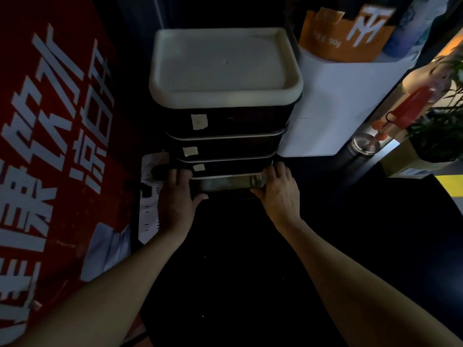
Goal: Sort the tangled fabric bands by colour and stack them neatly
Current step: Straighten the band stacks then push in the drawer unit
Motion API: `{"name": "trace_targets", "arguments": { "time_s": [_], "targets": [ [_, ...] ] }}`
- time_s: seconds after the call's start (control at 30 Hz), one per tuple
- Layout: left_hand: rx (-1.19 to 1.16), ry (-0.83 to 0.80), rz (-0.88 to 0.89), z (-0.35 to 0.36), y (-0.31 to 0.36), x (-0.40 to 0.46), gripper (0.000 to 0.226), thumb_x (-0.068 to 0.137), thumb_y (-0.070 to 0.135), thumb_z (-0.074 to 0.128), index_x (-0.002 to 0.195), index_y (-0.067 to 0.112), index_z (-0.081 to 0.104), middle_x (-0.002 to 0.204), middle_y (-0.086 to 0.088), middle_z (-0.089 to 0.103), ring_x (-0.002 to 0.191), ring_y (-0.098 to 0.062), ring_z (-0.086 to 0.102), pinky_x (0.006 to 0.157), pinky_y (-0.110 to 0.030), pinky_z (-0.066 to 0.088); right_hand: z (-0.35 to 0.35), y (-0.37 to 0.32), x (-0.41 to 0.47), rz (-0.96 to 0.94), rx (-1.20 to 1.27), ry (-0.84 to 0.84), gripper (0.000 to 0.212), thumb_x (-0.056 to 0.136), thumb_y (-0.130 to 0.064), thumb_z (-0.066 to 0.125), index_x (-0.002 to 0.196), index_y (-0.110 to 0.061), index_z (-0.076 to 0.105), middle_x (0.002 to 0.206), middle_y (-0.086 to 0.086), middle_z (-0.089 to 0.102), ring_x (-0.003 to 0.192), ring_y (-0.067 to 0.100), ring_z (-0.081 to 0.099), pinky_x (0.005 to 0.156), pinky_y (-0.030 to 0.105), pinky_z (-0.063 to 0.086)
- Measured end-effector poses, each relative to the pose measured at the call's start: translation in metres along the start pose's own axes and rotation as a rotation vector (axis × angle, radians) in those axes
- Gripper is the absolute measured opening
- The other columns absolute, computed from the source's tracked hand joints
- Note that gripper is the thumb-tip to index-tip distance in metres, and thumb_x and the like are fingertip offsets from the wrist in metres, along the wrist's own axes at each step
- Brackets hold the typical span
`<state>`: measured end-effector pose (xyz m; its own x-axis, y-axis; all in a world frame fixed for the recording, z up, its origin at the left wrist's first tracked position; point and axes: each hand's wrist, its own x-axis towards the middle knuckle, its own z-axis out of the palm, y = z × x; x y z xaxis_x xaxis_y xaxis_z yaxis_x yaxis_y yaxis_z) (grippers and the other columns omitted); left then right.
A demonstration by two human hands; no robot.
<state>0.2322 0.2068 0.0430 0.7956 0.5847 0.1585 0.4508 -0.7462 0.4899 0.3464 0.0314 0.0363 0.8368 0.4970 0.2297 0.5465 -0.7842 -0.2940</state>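
A stack of dark drawers (225, 144) with a white tray top (225, 63) stands on the dark floor in front of me. The bottom drawer (229, 182) is pulled out a little. My left hand (176, 196) grips its left front corner, thumb along the front. My right hand (279, 190) grips its right front corner, fingers curled over the edge. The scene is dim and no fabric bands are visible; what lies inside the drawer cannot be made out.
A red banner (50, 146) with white characters fills the left side. A white power strip (150, 204) lies beside the drawers, under my left hand. A white box (338, 103) with an orange pack (345, 28) stands right, then a shelf with a plant (441, 126).
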Motion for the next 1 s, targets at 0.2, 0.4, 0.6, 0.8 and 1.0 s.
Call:
{"name": "trace_targets", "arguments": {
  "time_s": [0.2,0.4,0.6,0.8,1.0],
  "targets": [
    [-0.124,0.023,-0.252,0.002,0.002,0.01,0.088,0.063,0.026,0.085,0.134,0.006,0.037,0.143,-0.013,0.033,0.132,-0.029,0.034,0.096,-0.039,0.04,-0.001,0.001,0.009,0.226,0.036,-0.096,0.058,0.076,-0.033,0.071,0.121,-0.005,0.045,0.119,0.014,0.044,0.108,0.031,0.048,0.083,0.04,0.046],
    [-0.112,-0.059,-0.219,0.002,-0.005,0.02,0.079,0.067,0.031,0.083,0.129,0.004,0.044,0.134,-0.015,0.041,0.124,-0.031,0.042,0.093,-0.039,0.04,-0.003,0.01,0.02,0.307,0.041,-0.211,0.06,0.072,-0.035,0.077,0.118,-0.008,0.049,0.121,0.011,0.045,0.111,0.029,0.047,0.087,0.041,0.046],
    [-0.21,-0.031,-0.244,0.003,-0.002,0.024,0.067,0.067,0.025,0.083,0.12,0.002,0.051,0.122,-0.013,0.055,0.116,-0.028,0.049,0.086,-0.026,0.036,0.002,0.008,0.03,0.315,0.079,-0.221,0.056,0.071,-0.031,0.078,0.117,-0.01,0.053,0.121,0.009,0.048,0.114,0.028,0.047,0.09,0.041,0.044],
    [-0.23,0.005,-0.256,0.007,-0.004,0.026,0.064,0.066,0.024,0.084,0.117,0.004,0.052,0.118,-0.011,0.057,0.113,-0.027,0.051,0.085,-0.026,0.036,0.005,0.01,0.035,0.361,0.139,-0.254,0.058,0.069,-0.032,0.079,0.118,-0.012,0.054,0.121,0.007,0.049,0.115,0.028,0.047,0.088,0.042,0.045],
    [-0.257,-0.017,-0.243,0.014,-0.014,0.019,0.059,0.073,0.029,0.078,0.121,0.007,0.051,0.12,-0.01,0.06,0.114,-0.027,0.054,0.093,-0.036,0.044,0.009,-0.001,0.006,0.359,0.226,-0.052,0.04,0.079,-0.027,0.07,0.109,-0.008,0.052,0.112,0.01,0.052,0.102,0.028,0.051,0.079,0.044,0.049]
  ]
}}
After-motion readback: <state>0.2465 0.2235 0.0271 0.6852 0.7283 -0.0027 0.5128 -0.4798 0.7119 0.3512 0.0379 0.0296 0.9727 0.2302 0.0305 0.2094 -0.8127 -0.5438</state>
